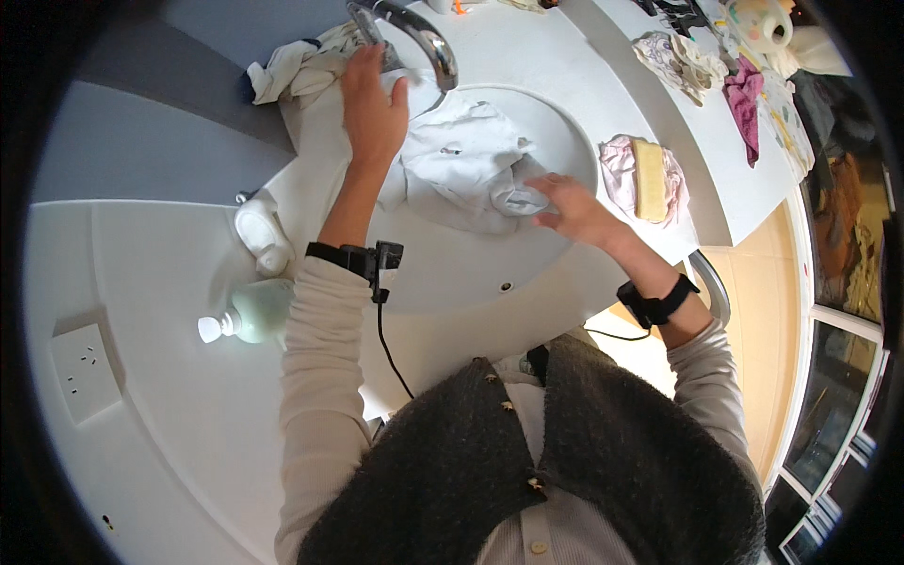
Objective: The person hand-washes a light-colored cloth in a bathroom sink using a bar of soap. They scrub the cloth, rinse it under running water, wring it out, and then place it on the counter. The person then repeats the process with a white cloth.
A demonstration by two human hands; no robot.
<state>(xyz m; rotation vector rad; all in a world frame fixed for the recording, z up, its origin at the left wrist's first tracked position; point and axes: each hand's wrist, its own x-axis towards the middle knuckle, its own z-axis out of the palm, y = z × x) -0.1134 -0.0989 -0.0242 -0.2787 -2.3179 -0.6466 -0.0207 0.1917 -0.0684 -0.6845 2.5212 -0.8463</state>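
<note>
A white washbasin (494, 265) lies before me with a bunched white cloth garment (459, 155) in it. My left hand (374, 106) is raised beside the chrome faucet (424, 35), its fingers at the lever; whether they touch it is hard to tell. No object shows in that hand. My right hand (573, 208) hovers at the garment's right edge, fingers apart and fingertips close to a rolled fold; contact is unclear. Black straps with small devices are on both wrists.
A yellow soap bar (650, 180) rests on a pink cloth (619, 169) right of the basin. Crumpled cream cloth (304, 67) lies behind my left hand. A pale green bottle (261, 311) and a white container (260, 233) stand left. More cloths (681, 63) lie upper right.
</note>
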